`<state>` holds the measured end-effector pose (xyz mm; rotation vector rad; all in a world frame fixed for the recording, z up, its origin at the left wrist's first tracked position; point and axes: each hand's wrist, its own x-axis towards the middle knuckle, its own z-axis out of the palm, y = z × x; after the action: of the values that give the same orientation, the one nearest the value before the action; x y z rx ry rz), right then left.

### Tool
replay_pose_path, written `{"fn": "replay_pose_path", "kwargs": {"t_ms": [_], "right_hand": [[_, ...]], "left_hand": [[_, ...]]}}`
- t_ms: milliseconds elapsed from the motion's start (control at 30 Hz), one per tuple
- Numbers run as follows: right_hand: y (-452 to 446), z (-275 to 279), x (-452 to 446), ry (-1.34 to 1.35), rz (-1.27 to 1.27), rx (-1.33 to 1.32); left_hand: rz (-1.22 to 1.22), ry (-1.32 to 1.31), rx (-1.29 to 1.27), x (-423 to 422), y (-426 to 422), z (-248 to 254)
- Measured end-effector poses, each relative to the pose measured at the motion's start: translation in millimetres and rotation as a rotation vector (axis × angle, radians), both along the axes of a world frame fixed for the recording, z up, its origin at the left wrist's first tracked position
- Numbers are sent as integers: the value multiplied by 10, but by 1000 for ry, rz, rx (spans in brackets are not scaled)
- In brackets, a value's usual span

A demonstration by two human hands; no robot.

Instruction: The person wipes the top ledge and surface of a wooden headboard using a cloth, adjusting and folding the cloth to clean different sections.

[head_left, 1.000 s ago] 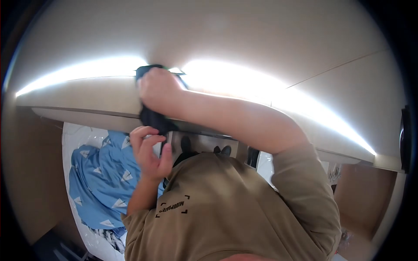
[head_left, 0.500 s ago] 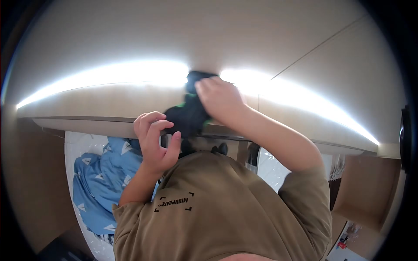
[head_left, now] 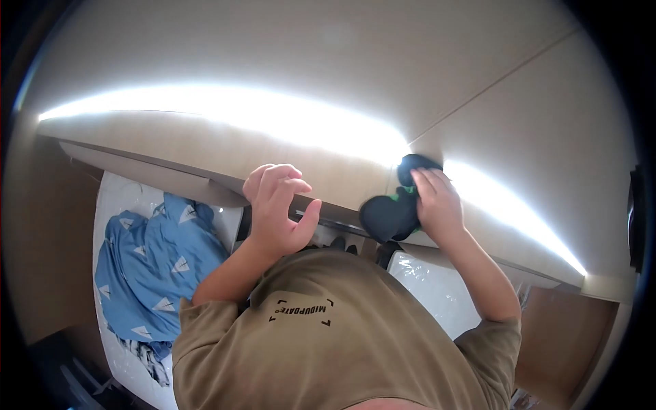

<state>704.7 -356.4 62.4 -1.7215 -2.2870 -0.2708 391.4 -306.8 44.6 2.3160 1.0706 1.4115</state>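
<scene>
On a khaki-brown, short-sleeved T-shirt (head_left: 362, 355), the word "MIDUPDATE" is printed in dark capitals, seen upside down, followed by a mark too small to be read and framed by 4 corner brackets. A limp black cloth with green patches (head_left: 388, 217) is held in the narrowed grip of the right hand (head_left: 441, 205), its upper end set across a bright white strip of light (head_left: 273, 121) along a pale wood-coloured board (head_left: 225, 141). The left hand (head_left: 277, 215) is held apart, its grip wide, fingers bent. Blue fabric with white triangular motifs (head_left: 157, 249) is seen lower left.
</scene>
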Motion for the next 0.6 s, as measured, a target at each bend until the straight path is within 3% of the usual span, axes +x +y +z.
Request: {"fn": "replay_pose_path", "kwargs": {"t_ms": [233,400,600], "right_hand": [[737,113,-984,-131,175,-23],[1500,60,-2324,-194,321,26],[2198,-106,-3597,-3,355,118]], "left_hand": [[94,27,-25,-395,90,-24],[101,63,-17,-1217,354,-63],[123,21,-84,-1898,593,-138]]}}
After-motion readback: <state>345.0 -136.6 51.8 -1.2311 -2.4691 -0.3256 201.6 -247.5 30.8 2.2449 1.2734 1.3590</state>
